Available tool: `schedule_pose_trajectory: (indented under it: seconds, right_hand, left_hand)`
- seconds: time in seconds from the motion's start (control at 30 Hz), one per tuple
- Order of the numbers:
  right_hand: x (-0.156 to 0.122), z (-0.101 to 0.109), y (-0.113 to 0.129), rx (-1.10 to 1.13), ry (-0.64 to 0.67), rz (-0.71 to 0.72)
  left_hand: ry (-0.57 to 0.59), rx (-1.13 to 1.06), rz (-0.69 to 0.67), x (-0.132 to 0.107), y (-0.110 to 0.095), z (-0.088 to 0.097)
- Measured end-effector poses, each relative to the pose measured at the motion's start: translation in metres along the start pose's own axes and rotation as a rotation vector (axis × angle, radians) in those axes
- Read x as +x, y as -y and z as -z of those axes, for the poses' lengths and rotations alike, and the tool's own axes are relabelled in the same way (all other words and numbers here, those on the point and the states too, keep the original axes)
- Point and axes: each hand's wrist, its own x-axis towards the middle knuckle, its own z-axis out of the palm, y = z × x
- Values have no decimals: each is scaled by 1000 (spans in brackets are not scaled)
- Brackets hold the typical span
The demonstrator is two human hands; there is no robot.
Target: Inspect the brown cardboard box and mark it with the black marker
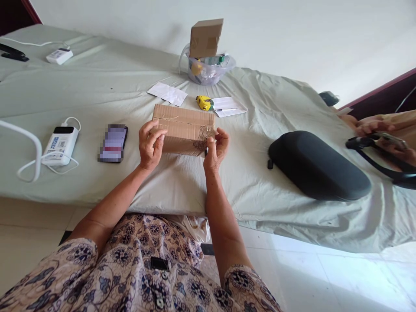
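1. A sheeted bed [97, 86] filled most of the frame.
2. At centre lay a cardboard box [183, 129], seemingly light and stiff, best held by its ends.
3. The left hand [150, 145] clasped its left end; the right hand [216, 147] pinched its taped right end.

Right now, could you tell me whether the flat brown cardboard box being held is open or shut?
Shut: on the flat brown cardboard box, the top flaps lie closed, meeting along a seam.

- Two cardboard boxes [185, 128]
- Two white power banks [60, 145]
- Two paper slips [167, 93]
- One phone [112, 143] lying on the bed [97, 86]
- One yellow tape measure [204, 102]
- One black case [318, 167]
- One clear plastic tub [211, 71]
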Motion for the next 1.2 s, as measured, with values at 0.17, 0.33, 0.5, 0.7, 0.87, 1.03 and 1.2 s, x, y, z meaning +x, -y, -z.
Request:
schedule_pose_trajectory:
  seconds: [0.17, 0.33, 0.5, 0.7, 0.87, 1.03, 1.2]
  right_hand:
    - [0, 2, 1, 16, 16, -25]
    - [0, 2, 6, 68, 12, -56]
    - [-1, 0, 13, 191, -36, -60]
    - [-1, 0, 13, 352, -67, -66]
    - [2, -3, 4, 361, -62, -86]
    - [5, -6, -7, 384, -72, -123]
    - [6, -6, -13, 319, -62, -159]
  left_hand:
    - [-52, -70, 79, -1, 5, 1]
    - [-41, -97, 199, -2, 15, -4]
    - [-22, -120, 219, 1, 17, -5]
    - [-44, -202, 200, 2, 20, -4]
    - [9, -266, 193, -1, 28, -8]
    - [11, -260, 299, -4, 31, -12]
    - [-17, -278, 369, -2, 30, -13]
